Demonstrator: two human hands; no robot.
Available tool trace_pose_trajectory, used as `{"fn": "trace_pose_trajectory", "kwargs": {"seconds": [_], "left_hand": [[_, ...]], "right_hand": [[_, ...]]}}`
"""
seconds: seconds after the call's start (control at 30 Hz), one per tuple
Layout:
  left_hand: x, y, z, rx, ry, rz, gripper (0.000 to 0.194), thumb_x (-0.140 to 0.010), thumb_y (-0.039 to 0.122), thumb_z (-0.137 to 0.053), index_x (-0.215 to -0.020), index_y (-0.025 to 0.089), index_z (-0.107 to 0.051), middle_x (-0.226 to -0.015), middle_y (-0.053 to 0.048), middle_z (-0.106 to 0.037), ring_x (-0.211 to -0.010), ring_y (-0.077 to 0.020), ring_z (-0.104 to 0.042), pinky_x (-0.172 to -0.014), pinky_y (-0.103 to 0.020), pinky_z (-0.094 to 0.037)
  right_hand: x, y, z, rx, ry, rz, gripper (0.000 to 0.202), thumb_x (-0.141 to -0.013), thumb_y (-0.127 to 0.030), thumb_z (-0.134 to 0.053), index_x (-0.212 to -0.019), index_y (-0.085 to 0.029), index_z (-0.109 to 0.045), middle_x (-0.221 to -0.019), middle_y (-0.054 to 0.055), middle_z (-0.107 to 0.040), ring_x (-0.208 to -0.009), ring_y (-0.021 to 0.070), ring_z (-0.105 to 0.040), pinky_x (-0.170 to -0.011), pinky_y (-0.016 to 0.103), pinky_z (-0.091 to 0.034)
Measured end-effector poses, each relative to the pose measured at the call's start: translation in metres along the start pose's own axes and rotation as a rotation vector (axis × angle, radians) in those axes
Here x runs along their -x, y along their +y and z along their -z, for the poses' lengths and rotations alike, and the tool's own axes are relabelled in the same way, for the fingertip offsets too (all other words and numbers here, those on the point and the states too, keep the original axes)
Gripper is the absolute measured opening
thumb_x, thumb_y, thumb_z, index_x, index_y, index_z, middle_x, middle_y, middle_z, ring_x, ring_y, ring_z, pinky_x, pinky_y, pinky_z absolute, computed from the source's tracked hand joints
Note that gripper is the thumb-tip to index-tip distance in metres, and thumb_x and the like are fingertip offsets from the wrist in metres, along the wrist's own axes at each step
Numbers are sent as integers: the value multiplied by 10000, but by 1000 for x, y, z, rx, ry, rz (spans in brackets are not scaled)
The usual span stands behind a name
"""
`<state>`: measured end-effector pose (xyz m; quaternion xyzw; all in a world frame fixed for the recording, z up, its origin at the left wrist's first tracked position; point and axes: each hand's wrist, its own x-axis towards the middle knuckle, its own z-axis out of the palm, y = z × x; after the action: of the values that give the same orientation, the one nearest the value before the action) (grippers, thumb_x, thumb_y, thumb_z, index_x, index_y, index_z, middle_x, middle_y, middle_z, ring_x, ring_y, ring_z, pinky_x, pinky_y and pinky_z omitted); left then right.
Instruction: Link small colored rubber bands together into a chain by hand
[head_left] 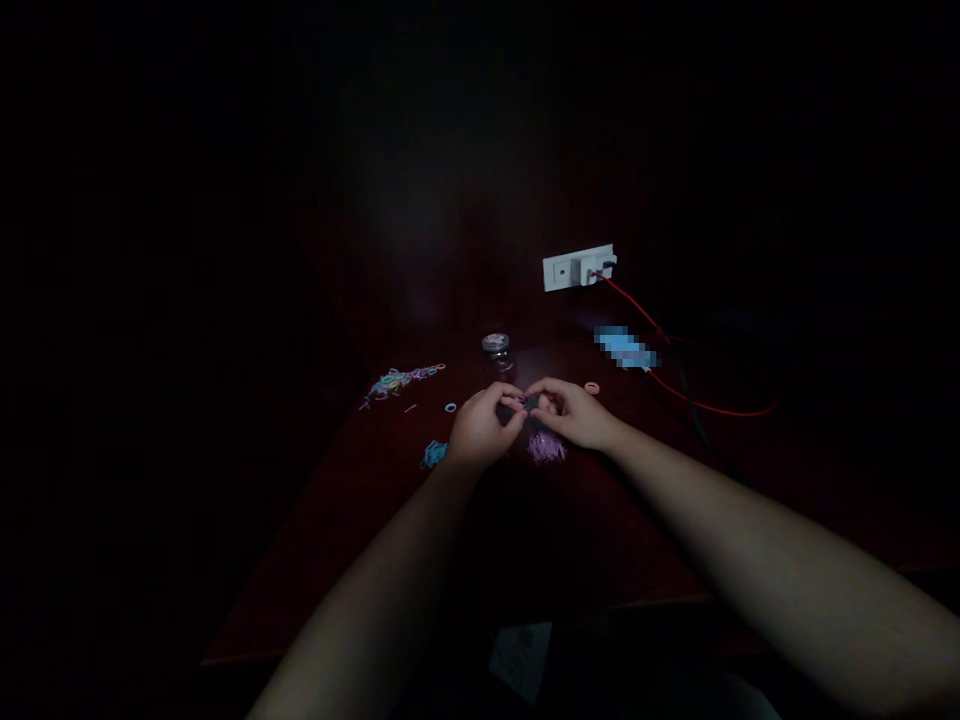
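My left hand [487, 425] and my right hand [574, 412] meet over the middle of the table, with fingers bent and fingertips almost together. Whatever they pinch is small and dark, too dim to name. Just below my right hand lies a pile of purple elastic bands [547, 447]. A blue pile of elastic bands [434, 455] sits beside my left wrist, partly hidden by it. Beyond my hands stands a clear jar [499, 352] with a lid. One blue ring-shaped band [451, 408] lies left of my left hand, and a pinkish band [592, 388] lies beyond my right.
A mixed heap of coloured bands [397, 382] lies at the table's far left. On the wall is a white socket [578, 268] with a plugged-in charger. Its red cable [675, 396] runs along the right, near a blurred blue phone-like object [625, 347]. The surroundings are very dark.
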<state>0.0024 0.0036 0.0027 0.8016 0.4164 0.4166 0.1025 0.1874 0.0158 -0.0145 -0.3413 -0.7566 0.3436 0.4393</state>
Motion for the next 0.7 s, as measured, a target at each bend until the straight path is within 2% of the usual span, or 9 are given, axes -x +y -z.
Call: {"fn": "trace_pose_trajectory", "kwargs": {"seconds": [0.23, 0.43, 0.7], "left_hand": [[1, -1, -4, 14, -16, -61, 231, -763, 184, -614, -990, 224, -593, -864, 14, -714, -851, -144, -660, -812, -268, -486], [1, 1, -3, 36, -21, -55, 234, -767, 170, -616, -995, 217, -593, -889, -2, -718, -853, -145, -669, -803, -269, -493], [1, -2, -3, 60, -15, -62, 263, -765, 146, -602, -1019, 213, -593, -906, -9, -716, -870, -147, -671, -824, -275, -500]], "right_hand": [[-1, 4, 3, 16, -9, 0, 250, -776, -300, -603, -964, -137, -615, -619, -34, -460, -524, 85, -390, -491, 222, -297], [-1, 6, 4, 18, 6, -18, 251, -761, -327, -626, -928, -140, -617, -606, -37, -456, -512, 83, -379, -479, 220, -292], [0, 4, 4, 15, -10, -39, 262, -745, -401, -643, -783, -146, -594, -593, -30, -476, -513, 85, -384, -493, 230, -302]]}}
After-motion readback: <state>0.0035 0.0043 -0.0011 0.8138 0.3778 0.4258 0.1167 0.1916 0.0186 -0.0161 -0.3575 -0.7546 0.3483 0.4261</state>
